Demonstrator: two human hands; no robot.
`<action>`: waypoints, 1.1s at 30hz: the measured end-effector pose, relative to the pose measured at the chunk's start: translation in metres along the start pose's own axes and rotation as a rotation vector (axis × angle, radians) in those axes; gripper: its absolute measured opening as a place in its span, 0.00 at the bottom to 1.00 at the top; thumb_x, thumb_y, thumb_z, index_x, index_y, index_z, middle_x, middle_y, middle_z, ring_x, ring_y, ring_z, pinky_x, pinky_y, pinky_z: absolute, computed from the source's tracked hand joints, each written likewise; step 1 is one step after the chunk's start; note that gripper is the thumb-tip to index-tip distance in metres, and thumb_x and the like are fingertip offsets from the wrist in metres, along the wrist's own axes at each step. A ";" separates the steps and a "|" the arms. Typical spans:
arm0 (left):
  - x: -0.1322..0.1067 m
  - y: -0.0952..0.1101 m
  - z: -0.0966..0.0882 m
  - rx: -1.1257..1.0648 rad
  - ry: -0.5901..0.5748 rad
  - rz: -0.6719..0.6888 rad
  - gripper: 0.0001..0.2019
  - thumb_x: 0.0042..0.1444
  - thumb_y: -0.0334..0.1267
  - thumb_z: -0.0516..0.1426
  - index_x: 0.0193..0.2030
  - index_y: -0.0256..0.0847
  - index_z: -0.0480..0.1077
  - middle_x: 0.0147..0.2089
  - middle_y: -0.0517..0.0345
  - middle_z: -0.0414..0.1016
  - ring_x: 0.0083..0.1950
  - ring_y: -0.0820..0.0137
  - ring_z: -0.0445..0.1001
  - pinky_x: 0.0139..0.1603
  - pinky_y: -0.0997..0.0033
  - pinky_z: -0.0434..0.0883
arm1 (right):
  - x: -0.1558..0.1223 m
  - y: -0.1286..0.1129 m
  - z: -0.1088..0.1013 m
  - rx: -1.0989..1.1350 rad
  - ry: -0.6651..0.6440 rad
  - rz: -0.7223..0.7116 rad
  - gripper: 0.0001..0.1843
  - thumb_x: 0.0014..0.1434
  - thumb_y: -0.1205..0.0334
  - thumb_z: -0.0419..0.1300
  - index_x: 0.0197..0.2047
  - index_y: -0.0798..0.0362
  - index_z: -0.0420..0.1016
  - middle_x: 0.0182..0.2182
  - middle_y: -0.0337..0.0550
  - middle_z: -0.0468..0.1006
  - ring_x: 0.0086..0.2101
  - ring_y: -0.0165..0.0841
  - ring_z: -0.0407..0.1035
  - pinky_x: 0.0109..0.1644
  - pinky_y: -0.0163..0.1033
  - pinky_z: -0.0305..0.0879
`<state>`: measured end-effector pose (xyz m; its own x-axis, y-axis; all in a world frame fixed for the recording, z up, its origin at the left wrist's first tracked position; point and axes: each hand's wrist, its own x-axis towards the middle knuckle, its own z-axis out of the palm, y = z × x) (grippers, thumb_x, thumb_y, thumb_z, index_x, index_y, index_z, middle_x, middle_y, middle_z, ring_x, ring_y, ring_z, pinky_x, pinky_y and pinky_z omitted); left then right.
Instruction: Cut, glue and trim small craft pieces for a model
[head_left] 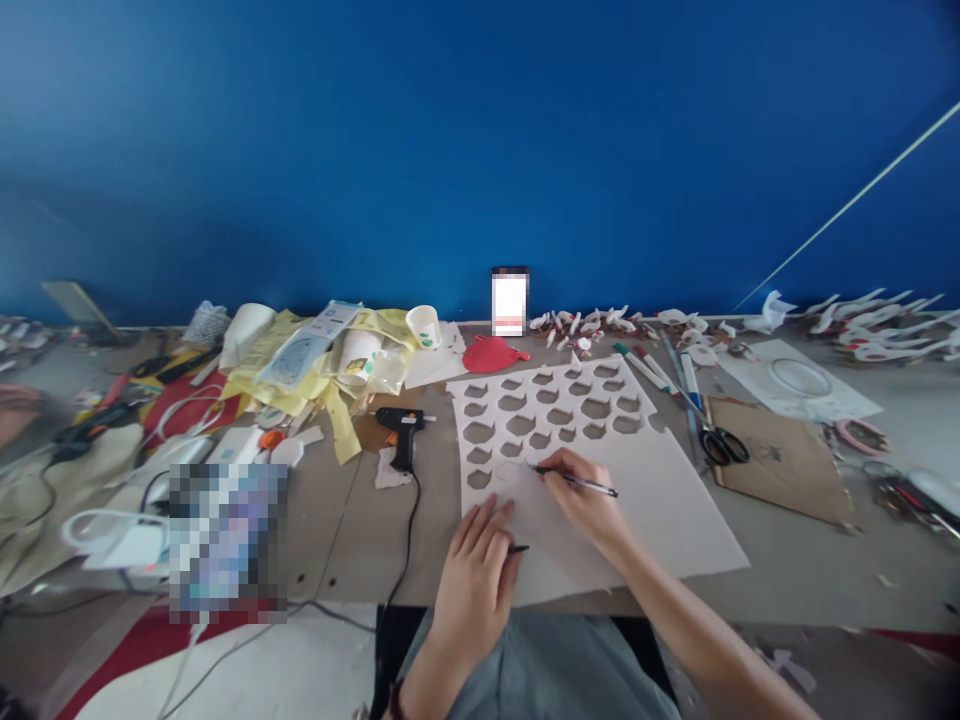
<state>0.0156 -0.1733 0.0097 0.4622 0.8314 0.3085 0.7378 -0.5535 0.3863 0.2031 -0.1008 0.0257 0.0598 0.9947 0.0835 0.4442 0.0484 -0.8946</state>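
Note:
My right hand (585, 492) is closed around a pen (592, 486) with a clear barrel. Its tip touches a large white sheet (637, 510), where a faint curved line shows. My left hand (480, 580) rests on the sheet's lower left, fingers stretched forward, with a small black pen cap (519, 548) pinched by the thumb. Rows of small bird-like shapes are cut out of the sheet's upper part. Just beyond the sheet lies a red paper piece (491, 354).
Left of the sheet lies a black glue gun (405, 435) with its cord. Scissors (721, 442), markers (646, 368) and brown cardboard (784, 460) are on the right. A phone (510, 300) leans on the blue wall. Paper cups (424, 326) and white birds (892, 325) stand behind.

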 end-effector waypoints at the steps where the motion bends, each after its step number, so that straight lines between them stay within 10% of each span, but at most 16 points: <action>1: 0.000 0.000 0.000 -0.004 0.005 -0.001 0.08 0.60 0.28 0.49 0.43 0.40 0.66 0.62 0.48 0.67 0.68 0.60 0.58 0.62 0.50 0.66 | 0.000 0.000 0.000 0.000 -0.001 -0.001 0.07 0.48 0.67 0.53 0.26 0.53 0.73 0.22 0.39 0.75 0.24 0.30 0.66 0.29 0.33 0.60; 33: 0.000 0.000 0.000 -0.008 0.014 0.001 0.10 0.61 0.29 0.49 0.46 0.40 0.67 0.62 0.49 0.67 0.67 0.60 0.59 0.62 0.50 0.67 | -0.004 -0.003 0.003 -0.034 -0.023 -0.066 0.08 0.47 0.68 0.53 0.24 0.52 0.73 0.21 0.39 0.74 0.24 0.31 0.66 0.29 0.34 0.60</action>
<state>0.0152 -0.1733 0.0092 0.4558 0.8300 0.3214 0.7331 -0.5549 0.3933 0.1990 -0.1051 0.0269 0.0092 0.9912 0.1320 0.4765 0.1117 -0.8721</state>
